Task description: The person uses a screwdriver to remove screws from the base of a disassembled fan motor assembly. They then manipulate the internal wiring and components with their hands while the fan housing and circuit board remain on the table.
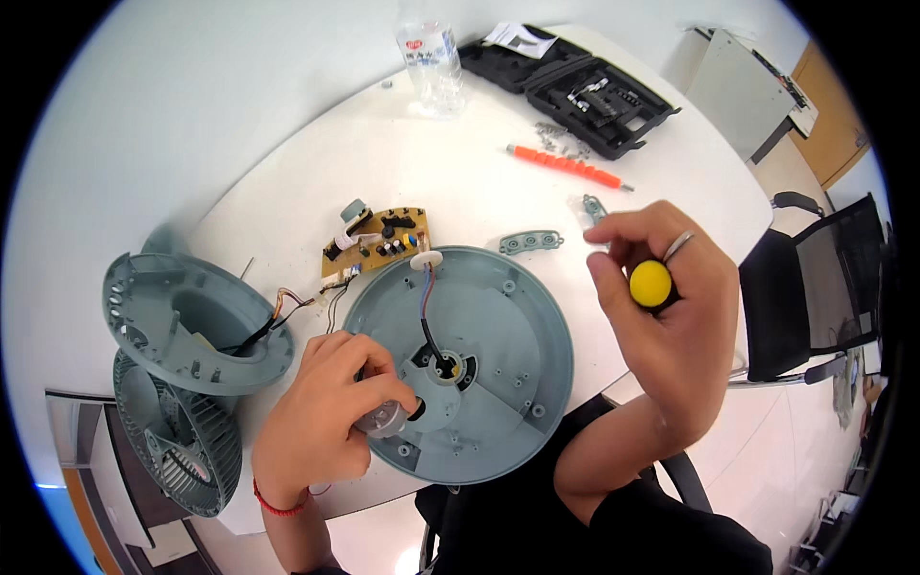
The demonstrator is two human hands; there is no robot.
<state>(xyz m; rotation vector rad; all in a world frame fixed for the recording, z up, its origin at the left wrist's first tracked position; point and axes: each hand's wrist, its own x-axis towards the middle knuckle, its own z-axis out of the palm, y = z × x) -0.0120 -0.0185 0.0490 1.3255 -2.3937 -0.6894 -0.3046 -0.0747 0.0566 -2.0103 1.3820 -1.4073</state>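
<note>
My left hand (321, 414) is closed on a clear, rounded plastic piece (385, 420) with dark parts, held over the left side of a round grey plastic base (508, 383). The fingers hide much of that piece, so I cannot tell its kind. A cable rises from the centre of the base to a white disc (426, 260) at its far rim. My right hand (676, 307) is wrapped round a dark handle with a round yellow end (651, 284). Its thumb and forefinger are slightly apart, close to a small grey button piece (594, 207) on the table.
A wired circuit board (383, 240) lies behind the base. Grey fan housings (182, 335) stand at left. Another grey button strip (532, 241), an orange flexible shaft (570, 168), loose screws (565, 142), an open black tool case (599, 101) and a water bottle (433, 72) lie farther back.
</note>
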